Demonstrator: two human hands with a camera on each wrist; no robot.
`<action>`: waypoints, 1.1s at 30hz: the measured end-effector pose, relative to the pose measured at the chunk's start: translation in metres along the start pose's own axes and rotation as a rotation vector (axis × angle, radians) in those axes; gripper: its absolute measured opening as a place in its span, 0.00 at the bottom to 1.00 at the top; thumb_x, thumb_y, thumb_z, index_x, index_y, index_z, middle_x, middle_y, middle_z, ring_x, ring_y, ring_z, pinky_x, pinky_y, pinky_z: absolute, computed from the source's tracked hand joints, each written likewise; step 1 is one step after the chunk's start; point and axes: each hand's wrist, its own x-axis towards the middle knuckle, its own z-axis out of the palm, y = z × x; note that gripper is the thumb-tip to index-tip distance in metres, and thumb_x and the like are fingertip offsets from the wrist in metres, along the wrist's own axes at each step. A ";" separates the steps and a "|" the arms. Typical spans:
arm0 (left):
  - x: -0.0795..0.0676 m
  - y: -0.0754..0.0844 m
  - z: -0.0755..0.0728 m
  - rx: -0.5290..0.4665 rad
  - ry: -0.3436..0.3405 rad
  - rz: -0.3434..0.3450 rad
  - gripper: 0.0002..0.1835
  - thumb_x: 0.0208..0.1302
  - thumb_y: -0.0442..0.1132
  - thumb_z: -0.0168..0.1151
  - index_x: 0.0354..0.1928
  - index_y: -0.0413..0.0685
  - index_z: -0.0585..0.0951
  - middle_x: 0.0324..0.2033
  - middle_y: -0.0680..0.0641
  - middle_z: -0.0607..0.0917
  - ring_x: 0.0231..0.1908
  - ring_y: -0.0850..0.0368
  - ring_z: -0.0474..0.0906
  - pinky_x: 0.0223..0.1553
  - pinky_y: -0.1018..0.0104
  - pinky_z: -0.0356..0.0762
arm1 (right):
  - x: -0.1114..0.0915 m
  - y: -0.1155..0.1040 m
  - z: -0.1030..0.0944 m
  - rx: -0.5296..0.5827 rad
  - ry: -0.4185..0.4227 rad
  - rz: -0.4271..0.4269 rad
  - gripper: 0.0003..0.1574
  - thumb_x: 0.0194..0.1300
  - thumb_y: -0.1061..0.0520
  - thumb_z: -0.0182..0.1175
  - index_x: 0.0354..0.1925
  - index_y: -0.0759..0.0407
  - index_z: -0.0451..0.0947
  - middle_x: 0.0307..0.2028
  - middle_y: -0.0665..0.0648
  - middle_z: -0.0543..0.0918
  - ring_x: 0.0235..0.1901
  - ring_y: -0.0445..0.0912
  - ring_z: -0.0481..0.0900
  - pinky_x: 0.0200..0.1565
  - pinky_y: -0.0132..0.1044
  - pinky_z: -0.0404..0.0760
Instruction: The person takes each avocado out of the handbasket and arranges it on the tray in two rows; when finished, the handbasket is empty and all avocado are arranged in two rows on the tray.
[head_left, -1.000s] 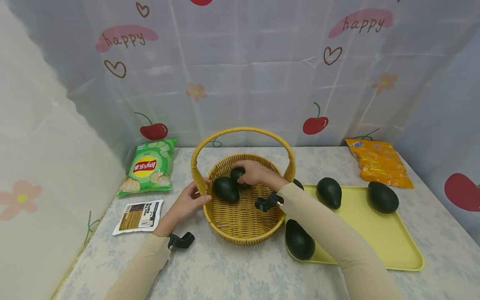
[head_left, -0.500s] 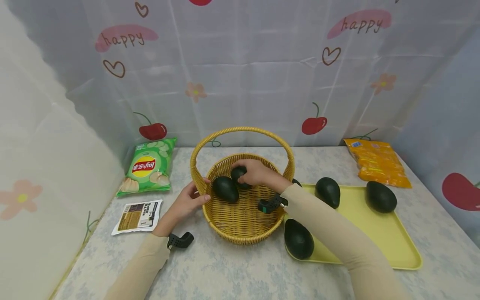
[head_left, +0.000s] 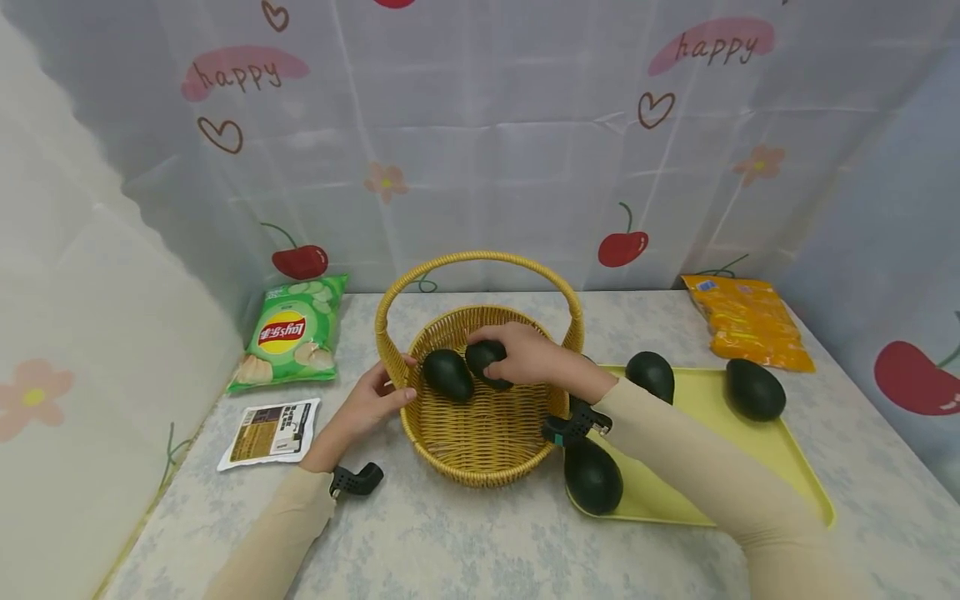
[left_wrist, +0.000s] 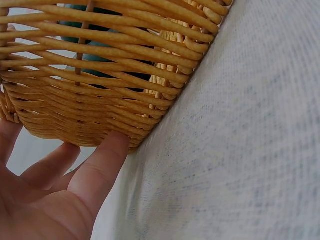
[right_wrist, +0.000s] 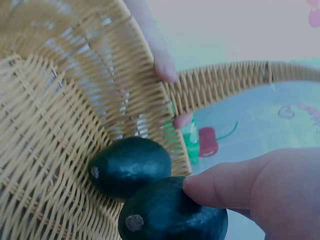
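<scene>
A yellow woven basket (head_left: pixel 480 478) with a tall arched handle stands mid-table. Beside the handle's left base, my left hand (head_left: pixel 366 408) holds the basket's side; its fingers (left_wrist: pixel 102 167) lie against the outer weave in the left wrist view. Inside the basket, my right hand (head_left: pixel 534 358) grips a dark green avocado (head_left: pixel 482 360), the thumb on its near side and the other fingers over its far side, partly hidden. Another avocado (head_left: pixel 447 375) lies against the left inner wall, touching or almost touching the held one, as the right wrist view also shows.
To the right, a yellow tray (head_left: pixel 705 450) bears several avocados, one mostly hidden behind my right forearm. A green chip bag (head_left: pixel 288 333) and a white-edged packet (head_left: pixel 270 432) lie left. An orange bag (head_left: pixel 750 323) lies back right, before a printed curtain (head_left: pixel 480 167).
My right hand and wrist have shifted slightly right, and more of the held avocado shows. My left hand stays at the basket's side. The head view has turned slightly right.
</scene>
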 end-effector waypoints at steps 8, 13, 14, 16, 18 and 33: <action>-0.002 0.000 0.001 0.010 -0.002 0.006 0.28 0.70 0.36 0.63 0.68 0.35 0.68 0.65 0.27 0.70 0.50 0.57 0.79 0.47 0.70 0.80 | -0.031 -0.006 -0.005 -0.057 -0.017 -0.118 0.33 0.69 0.60 0.63 0.71 0.54 0.71 0.59 0.60 0.82 0.41 0.50 0.79 0.36 0.35 0.73; -0.001 -0.001 0.001 0.021 0.003 0.009 0.28 0.70 0.36 0.63 0.68 0.36 0.68 0.65 0.27 0.71 0.49 0.57 0.79 0.47 0.70 0.80 | -0.053 -0.007 -0.009 -0.068 0.003 -0.135 0.33 0.68 0.59 0.64 0.70 0.51 0.73 0.67 0.58 0.76 0.62 0.56 0.74 0.49 0.42 0.79; -0.001 -0.001 0.000 0.022 0.003 0.007 0.28 0.70 0.36 0.63 0.68 0.36 0.68 0.65 0.27 0.71 0.49 0.57 0.79 0.47 0.70 0.80 | -0.057 -0.007 -0.010 -0.065 0.005 -0.136 0.32 0.68 0.59 0.65 0.69 0.50 0.74 0.67 0.58 0.77 0.62 0.56 0.74 0.50 0.43 0.79; -0.001 -0.001 0.000 0.026 0.004 0.004 0.28 0.70 0.37 0.63 0.68 0.36 0.68 0.65 0.28 0.71 0.49 0.58 0.79 0.47 0.70 0.80 | -0.066 -0.006 -0.012 -0.067 0.009 -0.145 0.32 0.68 0.59 0.65 0.69 0.50 0.74 0.66 0.57 0.77 0.63 0.56 0.73 0.52 0.45 0.80; -0.001 -0.002 0.000 0.029 0.004 0.001 0.28 0.70 0.37 0.63 0.68 0.36 0.68 0.66 0.28 0.71 0.49 0.58 0.78 0.47 0.70 0.80 | -0.075 -0.006 -0.013 -0.070 0.005 -0.153 0.31 0.68 0.59 0.64 0.68 0.49 0.75 0.66 0.57 0.77 0.63 0.55 0.74 0.53 0.46 0.80; -0.001 -0.001 0.001 0.029 0.021 -0.034 0.27 0.70 0.34 0.61 0.68 0.37 0.68 0.67 0.29 0.70 0.57 0.43 0.77 0.47 0.70 0.80 | -0.145 0.007 -0.020 -0.036 0.025 -0.182 0.30 0.67 0.59 0.64 0.66 0.44 0.76 0.66 0.59 0.75 0.58 0.53 0.76 0.44 0.38 0.81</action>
